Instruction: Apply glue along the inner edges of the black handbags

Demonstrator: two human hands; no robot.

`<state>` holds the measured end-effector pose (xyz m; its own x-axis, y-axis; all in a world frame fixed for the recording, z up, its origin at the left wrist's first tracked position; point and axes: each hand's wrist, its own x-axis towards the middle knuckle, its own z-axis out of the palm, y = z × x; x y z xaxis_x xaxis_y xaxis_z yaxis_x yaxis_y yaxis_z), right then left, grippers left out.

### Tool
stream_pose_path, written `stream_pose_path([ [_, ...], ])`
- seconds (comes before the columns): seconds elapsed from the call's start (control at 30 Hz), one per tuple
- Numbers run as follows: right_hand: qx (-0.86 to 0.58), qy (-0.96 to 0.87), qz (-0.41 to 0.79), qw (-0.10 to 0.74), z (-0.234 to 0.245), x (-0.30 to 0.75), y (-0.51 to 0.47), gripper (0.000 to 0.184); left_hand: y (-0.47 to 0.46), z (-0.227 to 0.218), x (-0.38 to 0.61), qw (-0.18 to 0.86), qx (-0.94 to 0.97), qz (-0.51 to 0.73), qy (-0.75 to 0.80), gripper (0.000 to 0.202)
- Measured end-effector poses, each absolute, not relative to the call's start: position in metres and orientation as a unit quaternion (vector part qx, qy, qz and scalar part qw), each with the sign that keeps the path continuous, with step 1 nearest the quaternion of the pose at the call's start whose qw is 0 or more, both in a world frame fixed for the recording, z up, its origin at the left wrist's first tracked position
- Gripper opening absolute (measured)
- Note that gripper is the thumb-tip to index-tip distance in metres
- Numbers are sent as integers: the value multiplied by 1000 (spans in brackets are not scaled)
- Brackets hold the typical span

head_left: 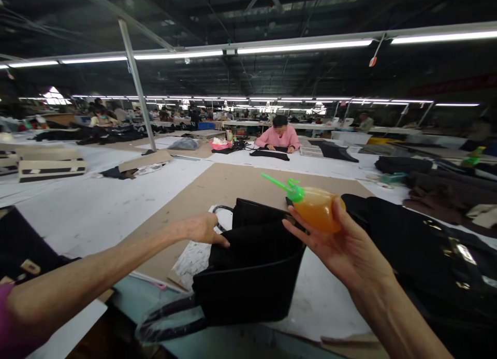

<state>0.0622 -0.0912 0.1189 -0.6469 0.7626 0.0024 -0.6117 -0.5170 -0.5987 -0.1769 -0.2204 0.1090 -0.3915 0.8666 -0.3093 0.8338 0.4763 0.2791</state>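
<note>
A black handbag (pixel 248 291) stands on its base in front of me, its top facing up with the inside showing dark. One dark handle (pixel 171 317), wrapped in clear plastic, hangs over the near side; part of another handle (pixel 223 214) shows behind. My left hand (pixel 205 228) grips the bag's left upper edge, with the far fingers hidden. In my right hand (pixel 341 245) is a squeeze bottle (pixel 316 209) of orange liquid with a green cap and spout. It lies on its side above the bag's right edge, its spout toward the left.
More black bags with gold-coloured fittings (pixel 458 250) lie at right, and another black bag (pixel 23 245) is at left. Brown board (pixel 186 193) covers the table. Across it, a person in pink (pixel 279 136) bends over black pieces. A metal post (pixel 135 84) rises at left.
</note>
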Motion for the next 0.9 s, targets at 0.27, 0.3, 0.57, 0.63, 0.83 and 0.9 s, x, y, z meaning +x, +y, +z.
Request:
stream_pose_path([
  [0.27, -150, -300, 845, 417, 118, 62, -93, 43, -213, 81, -167, 315, 478, 176, 801, 24],
  [0.3, -155, -301, 842, 420, 118, 64, -93, 43, -211, 79, -168, 293, 472, 184, 811, 21],
  [0.57, -179, -306, 831, 428, 119, 70, -91, 36, -276, 91, -241, 144, 351, 86, 921, 12],
  [0.63, -186, -303, 829, 433, 121, 68, -93, 41, -296, 92, -252, 176, 323, 84, 926, 6],
  [0.83, -159, -311, 833, 429, 119, 67, -94, 39, -290, 107, -235, 198, 378, 274, 862, 37],
  [0.9, -173, -310, 830, 431, 117, 69, -93, 44, -273, 113, -216, 142, 422, 407, 797, 48],
])
